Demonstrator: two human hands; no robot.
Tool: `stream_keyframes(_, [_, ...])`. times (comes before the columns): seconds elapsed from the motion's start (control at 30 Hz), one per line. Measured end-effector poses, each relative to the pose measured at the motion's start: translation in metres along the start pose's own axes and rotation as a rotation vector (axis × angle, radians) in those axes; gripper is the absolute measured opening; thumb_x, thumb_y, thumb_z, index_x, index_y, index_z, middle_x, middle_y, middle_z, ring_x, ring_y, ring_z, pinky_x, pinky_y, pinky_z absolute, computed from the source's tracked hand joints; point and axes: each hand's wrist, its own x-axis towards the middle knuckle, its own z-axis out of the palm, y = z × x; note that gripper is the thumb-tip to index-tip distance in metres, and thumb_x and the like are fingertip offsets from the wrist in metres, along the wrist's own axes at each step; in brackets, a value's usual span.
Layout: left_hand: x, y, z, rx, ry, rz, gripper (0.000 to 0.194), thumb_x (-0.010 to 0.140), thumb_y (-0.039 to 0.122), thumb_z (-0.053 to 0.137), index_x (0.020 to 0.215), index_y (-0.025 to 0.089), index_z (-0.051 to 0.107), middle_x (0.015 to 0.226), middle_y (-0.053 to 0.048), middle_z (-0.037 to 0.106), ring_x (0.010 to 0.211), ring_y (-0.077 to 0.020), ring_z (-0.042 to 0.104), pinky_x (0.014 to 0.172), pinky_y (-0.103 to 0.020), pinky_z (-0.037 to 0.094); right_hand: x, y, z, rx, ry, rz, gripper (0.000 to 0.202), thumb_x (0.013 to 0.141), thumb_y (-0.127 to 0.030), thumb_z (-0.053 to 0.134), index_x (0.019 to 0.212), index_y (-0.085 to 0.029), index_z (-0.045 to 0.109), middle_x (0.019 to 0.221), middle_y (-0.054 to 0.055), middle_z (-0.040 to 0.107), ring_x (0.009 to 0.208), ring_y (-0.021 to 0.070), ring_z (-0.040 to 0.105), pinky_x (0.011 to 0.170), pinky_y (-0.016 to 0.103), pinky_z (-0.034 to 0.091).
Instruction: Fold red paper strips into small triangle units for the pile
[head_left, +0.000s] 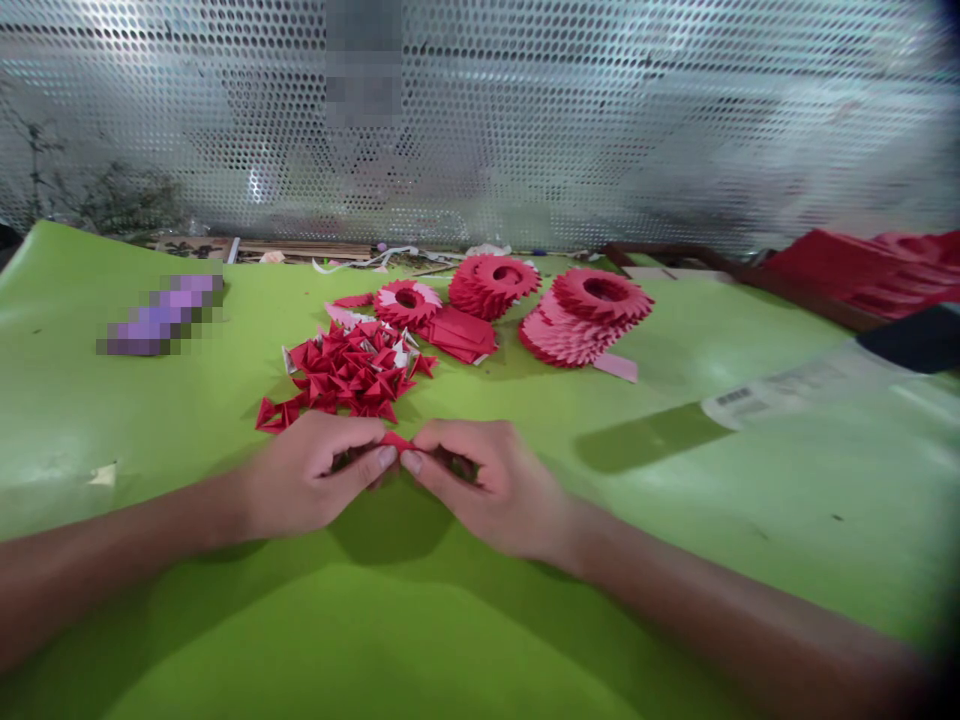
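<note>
A glossy bright-green tabletop (420,640) spreads beneath everything, with a silver perforated metal panel (510,120) rising behind its far edge. Over the near middle, the bare left hand (300,475) and bare right hand (502,480) meet almost tip to tip. Just beyond the left hand lies a loose heap of pointed red folded-paper pieces (349,370). Farther right stands a pink-and-red cylinder of interlocked paper (562,330) with a hollow centre; left of it is a shorter, mostly red paper cylinder (474,288). Flat red paper packets (459,335) lie in front of that one, touching a small red-and-pink paper ring (386,300). Smallest is a narrow red folded-paper strip (397,441), pinched between the fingers of both hands.
</note>
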Motion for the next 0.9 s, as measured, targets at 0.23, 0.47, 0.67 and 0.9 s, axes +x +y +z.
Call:
stream_keyframes(0.23, [-0.0017,0.0003,-0.0002,-0.034,-0.002,-0.012,0.033,0.100,0.040,0.046,0.083,0.017,0.062,0.069,0.000,0.061,0.058,-0.0132,0.051,0.050,-0.023,0.032,-0.0016,0.0015,-0.0002,0.039,0.028,-0.037,0.031,0.097,-0.024,0.055,0.066,-0.017,0.054,0.058,-0.005,0.048,0.050,0.0072,0.038,0.044,0.021,0.025])
stream_keyframes(0.47, [-0.0005,-0.0007,0.0009,-0.040,0.002,0.013,0.035,0.100,0.039,0.045,0.078,0.016,0.061,0.066,0.000,0.059,0.055,-0.0123,0.048,0.048,-0.022,0.030,-0.0019,0.0002,0.0001,0.015,0.001,-0.090,0.029,0.096,-0.026,0.060,0.069,-0.017,0.057,0.059,-0.005,0.051,0.051,0.0068,0.041,0.048,0.021,0.029])
stream_keyframes(0.67, [-0.0010,-0.0021,0.0008,-0.047,0.022,0.037,0.035,0.099,0.037,0.047,0.075,0.015,0.059,0.062,0.001,0.057,0.052,-0.0107,0.046,0.046,-0.020,0.028,-0.0023,0.0004,-0.0031,0.122,-0.079,-0.115,0.034,0.104,-0.035,0.048,0.078,-0.017,0.059,0.063,-0.004,0.051,0.053,0.0074,0.044,0.050,0.021,0.032])
stream_keyframes(0.9, [-0.0013,-0.0059,0.0009,-0.054,0.025,0.106,0.038,0.101,0.036,0.048,0.069,0.016,0.056,0.059,0.003,0.055,0.052,-0.0097,0.047,0.049,-0.021,0.029,0.0008,-0.0045,-0.0031,0.065,-0.120,0.040,0.035,0.103,-0.044,0.051,0.081,-0.018,0.058,0.065,-0.004,0.052,0.056,0.0088,0.045,0.050,0.021,0.031])
